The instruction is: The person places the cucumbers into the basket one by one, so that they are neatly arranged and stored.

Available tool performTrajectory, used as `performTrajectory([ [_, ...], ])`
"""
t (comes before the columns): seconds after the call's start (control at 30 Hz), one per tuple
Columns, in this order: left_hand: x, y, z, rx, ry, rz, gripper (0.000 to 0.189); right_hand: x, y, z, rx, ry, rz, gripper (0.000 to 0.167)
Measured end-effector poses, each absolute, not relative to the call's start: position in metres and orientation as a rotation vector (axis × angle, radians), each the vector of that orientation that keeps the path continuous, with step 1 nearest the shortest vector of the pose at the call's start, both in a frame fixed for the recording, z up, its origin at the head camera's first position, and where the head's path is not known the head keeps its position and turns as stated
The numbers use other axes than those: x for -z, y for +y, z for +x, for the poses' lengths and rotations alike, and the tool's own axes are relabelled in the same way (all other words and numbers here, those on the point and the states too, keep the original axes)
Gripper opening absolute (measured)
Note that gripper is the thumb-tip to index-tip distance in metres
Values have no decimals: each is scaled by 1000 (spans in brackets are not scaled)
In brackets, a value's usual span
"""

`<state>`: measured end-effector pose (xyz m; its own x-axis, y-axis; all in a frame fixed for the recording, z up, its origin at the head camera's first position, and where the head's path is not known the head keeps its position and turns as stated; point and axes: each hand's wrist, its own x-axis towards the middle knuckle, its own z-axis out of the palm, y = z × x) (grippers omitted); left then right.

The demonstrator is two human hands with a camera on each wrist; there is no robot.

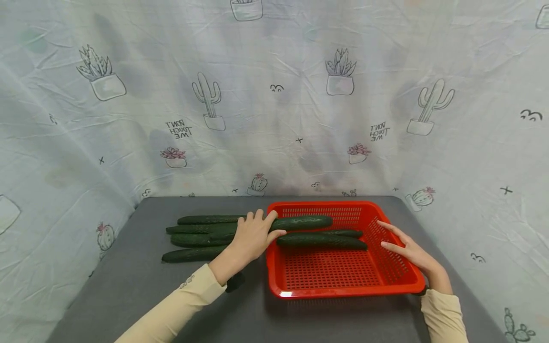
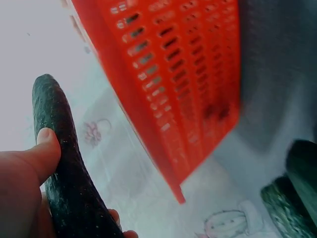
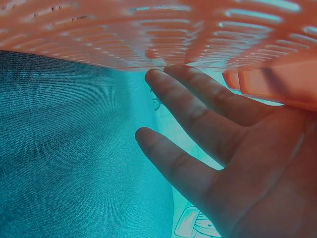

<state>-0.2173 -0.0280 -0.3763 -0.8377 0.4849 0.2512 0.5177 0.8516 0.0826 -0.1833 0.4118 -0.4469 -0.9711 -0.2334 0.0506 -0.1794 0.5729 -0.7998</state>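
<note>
My left hand grips a dark green cucumber, its far end reaching over the left side of the red plastic basket. In the left wrist view the thumb presses along this cucumber, with fingertips showing round its other side. Two more cucumbers lie inside the basket, the nearer cucumber partly covering the one behind. At the basket's right rim, my right hand holds on, thumb and one finger over the inside. Its other fingers stretch out beneath the slotted outer wall in the right wrist view.
Several cucumbers lie side by side on the grey table, left of the basket and partly behind my left hand. A white cloth printed with potted plants stands behind the table and along both sides.
</note>
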Motion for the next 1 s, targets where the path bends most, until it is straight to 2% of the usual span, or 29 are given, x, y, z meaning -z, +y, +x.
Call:
performTrajectory([
  [1.0,361,69,-205,91,-2998,-840,60,448,411,-184,1380,2743,-366,60],
])
